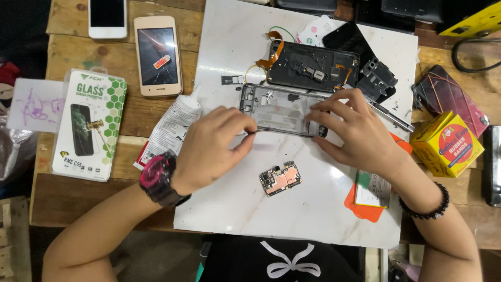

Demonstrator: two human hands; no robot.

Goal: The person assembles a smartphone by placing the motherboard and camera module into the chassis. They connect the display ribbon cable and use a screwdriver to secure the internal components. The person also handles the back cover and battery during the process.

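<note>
So the phone frame (282,109) is lying flat on the white marble slab (313,209), stretched between both hands. It's a stripped silver middle frame, mostly bare metal with dark edges and a few small cutouts, nothing left inside it.

The left hand (211,146) is curling in at the frame's left end, thumb and forefinger pinching something thin and dark against the edge; can't tell what it is. The right hand (355,128) is pressing down on the right end with fingers spread fairly wide, holding it steady rather than gripping.

Just behind the hands, a black back housing (313,65) is sitting open side up, with orange flex cables and small parts still in it. Right in front of the hands, a small circuit board (280,178) is lying loose on the slab.

Beyond the left hand, a white glue tube (172,125) is lying on the table (78,31), plus a screen protector pack (88,125) and a cracked gold phone (157,55). Past the right hand, a closed yellow box (446,143) is sitting near the wrist.
</note>
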